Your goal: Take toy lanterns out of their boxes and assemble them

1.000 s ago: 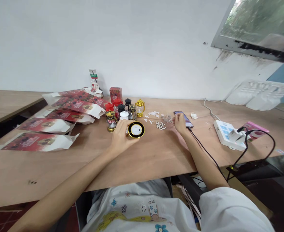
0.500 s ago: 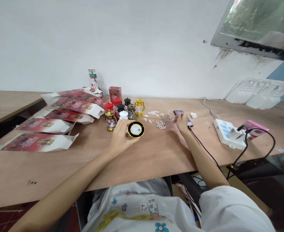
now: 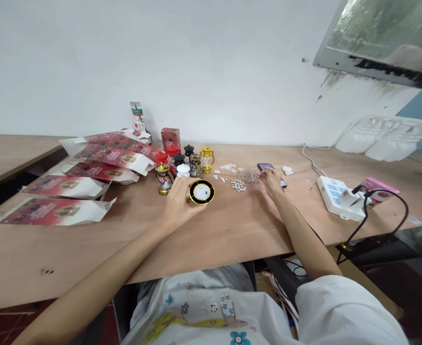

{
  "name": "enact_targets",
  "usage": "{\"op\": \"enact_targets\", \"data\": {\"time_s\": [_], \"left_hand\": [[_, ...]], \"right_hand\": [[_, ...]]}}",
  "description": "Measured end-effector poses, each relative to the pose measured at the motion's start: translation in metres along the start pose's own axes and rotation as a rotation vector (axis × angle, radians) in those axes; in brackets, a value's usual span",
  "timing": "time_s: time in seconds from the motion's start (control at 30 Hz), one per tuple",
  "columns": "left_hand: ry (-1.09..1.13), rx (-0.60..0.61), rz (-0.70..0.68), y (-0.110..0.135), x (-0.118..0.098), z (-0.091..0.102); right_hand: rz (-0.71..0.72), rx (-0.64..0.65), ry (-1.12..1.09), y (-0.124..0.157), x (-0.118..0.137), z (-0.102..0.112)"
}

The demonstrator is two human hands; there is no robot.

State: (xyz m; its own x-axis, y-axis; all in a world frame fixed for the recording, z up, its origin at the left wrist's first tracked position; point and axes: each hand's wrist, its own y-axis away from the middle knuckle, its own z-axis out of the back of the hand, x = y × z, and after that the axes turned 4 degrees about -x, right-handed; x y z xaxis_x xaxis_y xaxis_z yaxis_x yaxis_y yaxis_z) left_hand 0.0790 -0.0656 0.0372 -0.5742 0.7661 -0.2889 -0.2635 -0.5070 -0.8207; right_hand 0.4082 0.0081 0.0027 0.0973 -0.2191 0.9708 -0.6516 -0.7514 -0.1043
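Observation:
My left hand is closed round a small toy lantern lying on its side, its gold-rimmed round white base facing me. My right hand reaches over a tangle of thin metal wires and pinches at them with its fingertips. Beside the wires lies a heap of small white button cells. A phone on a black cable lies partly under my right hand.
A cluster of several small lanterns in gold, red and black stands behind my left hand, with a red box. Flat red-and-white cartons spread at the left. A white power strip and a pink box sit at the right.
My right hand has shifted slightly left from the phone onto the wire tangle and has closed its fingertips on it. My left hand has stayed on the lantern.

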Motion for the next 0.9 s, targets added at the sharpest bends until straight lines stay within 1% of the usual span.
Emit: {"op": "enact_targets", "data": {"time_s": [0.2,0.37,0.67,0.9], "left_hand": [[0.012,-0.002,-0.025,0.000,0.000,0.000],[-0.002,0.021,-0.007,0.001,0.000,-0.001],[0.003,0.017,-0.021,0.000,-0.001,-0.001],[0.019,0.002,-0.049,0.000,-0.001,-0.001]], "right_hand": [[-0.031,-0.032,0.028,-0.003,-0.004,0.005],[-0.008,-0.078,0.037,-0.006,-0.007,0.009],[0.058,-0.091,0.020,0.005,0.001,0.005],[0.059,-0.107,0.098,0.007,-0.001,0.005]]}}
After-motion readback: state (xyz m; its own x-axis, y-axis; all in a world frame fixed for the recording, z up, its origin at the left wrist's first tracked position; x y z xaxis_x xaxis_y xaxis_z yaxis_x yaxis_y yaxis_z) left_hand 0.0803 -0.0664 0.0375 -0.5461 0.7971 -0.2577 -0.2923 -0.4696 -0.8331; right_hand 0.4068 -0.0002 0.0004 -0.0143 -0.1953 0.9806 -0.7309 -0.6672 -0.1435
